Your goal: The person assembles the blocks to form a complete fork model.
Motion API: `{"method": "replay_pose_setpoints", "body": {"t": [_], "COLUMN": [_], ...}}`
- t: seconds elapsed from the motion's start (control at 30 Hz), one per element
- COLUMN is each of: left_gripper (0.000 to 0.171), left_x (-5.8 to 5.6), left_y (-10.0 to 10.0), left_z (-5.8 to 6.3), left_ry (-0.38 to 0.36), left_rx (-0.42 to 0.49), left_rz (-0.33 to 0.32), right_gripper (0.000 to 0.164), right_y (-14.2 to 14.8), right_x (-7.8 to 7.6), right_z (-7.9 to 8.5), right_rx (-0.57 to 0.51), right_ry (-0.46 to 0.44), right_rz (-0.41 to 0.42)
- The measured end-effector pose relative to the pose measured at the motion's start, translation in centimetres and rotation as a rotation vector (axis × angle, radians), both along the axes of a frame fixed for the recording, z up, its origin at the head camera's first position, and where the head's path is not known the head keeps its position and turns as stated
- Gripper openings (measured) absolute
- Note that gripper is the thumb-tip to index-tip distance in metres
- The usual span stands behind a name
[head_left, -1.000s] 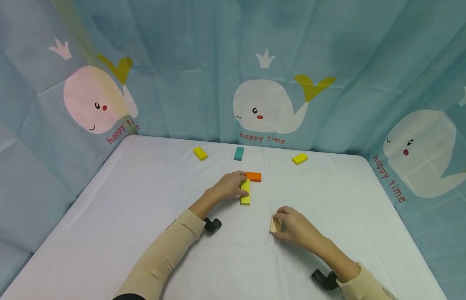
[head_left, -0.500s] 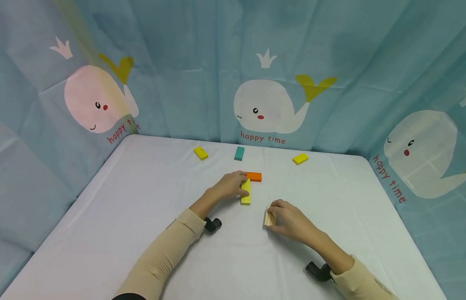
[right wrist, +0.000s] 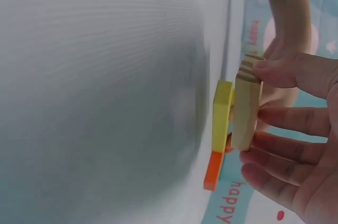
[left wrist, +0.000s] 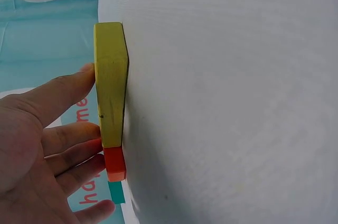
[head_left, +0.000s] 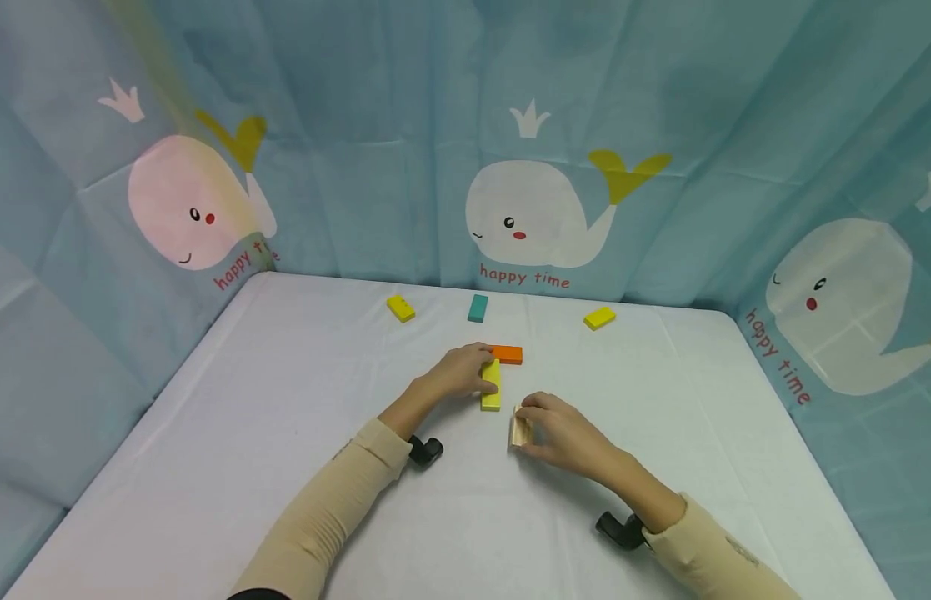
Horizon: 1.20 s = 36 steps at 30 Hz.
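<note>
My left hand [head_left: 459,372] rests its thumb and fingertips on a yellow block [head_left: 491,400] lying flat on the table. In the left wrist view the fingers stretch along the top face of that yellow block [left wrist: 112,92]. At its far end lies an orange block [head_left: 509,355], set crosswise and partly covered by the left fingers. My right hand [head_left: 568,435] pinches a plain wooden block [head_left: 519,429] between thumb and fingertips, just right of the yellow block's near end. From the right wrist, the wooden block [right wrist: 246,110] appears held off the cloth.
Toward the back of the white-covered table [head_left: 210,450] lie a yellow block [head_left: 401,308], a teal block [head_left: 477,308] and another yellow block [head_left: 599,317]. A blue curtain [head_left: 375,192] printed with whales stands behind. Black devices sit at both wrists.
My right hand has carried the wooden block left and slightly away from me, closer to the yellow block. The left hand and the blocks on the table stay in place.
</note>
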<state>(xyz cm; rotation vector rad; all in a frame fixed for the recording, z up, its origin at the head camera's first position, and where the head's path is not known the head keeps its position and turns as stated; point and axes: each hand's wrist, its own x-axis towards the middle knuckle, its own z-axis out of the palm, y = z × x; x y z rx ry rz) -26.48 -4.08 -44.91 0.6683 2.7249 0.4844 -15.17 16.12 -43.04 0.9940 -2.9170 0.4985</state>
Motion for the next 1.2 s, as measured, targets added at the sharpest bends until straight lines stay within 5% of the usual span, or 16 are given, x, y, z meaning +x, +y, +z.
{"method": "replay_pose_setpoints", "body": {"t": [1.2], "left_gripper": [0.062], "left_x": [0.1], "left_y": [0.0], "left_z": [-0.1], "left_ry": [0.04], "left_rx": [0.005], "left_rz": [-0.021], "right_gripper": [0.041], "right_y": [-3.7], "right_x": [-1.8], "right_z": [0.0], "right_rx": [0.068], "right_ry": [-0.037], "right_rz": [0.12]}}
